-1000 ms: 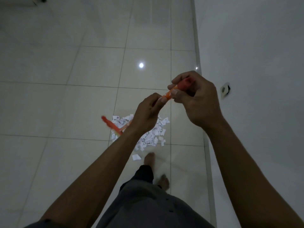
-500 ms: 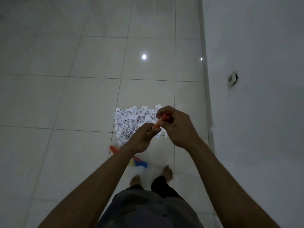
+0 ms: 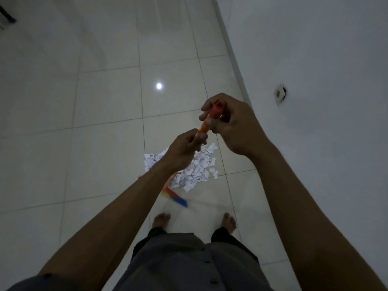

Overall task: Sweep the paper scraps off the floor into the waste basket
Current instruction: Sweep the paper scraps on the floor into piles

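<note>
Head view.

- Broom [image 3: 204,128]: orange handle with a red top end, slanting from the hands down toward the floor.
- Broom head [image 3: 178,198]: blurred red, yellow and blue, at the near edge of the scraps.
- Right hand [image 3: 233,124]: fingers curled round the red top end.
- Left hand [image 3: 184,150]: just below the right, fingers closed round the handle.
- Scraps [image 3: 198,172]: white heap on the floor, beyond the feet, partly hidden by the left hand.
- Floor [image 3: 94,143]: pale tiles, with one round glare [image 3: 159,86] farther off.
- Wall [image 3: 315,59]: on the right, white, bearing a socket [image 3: 280,95].
- Feet [image 3: 160,220]: bare, nearest, set apart.
</note>
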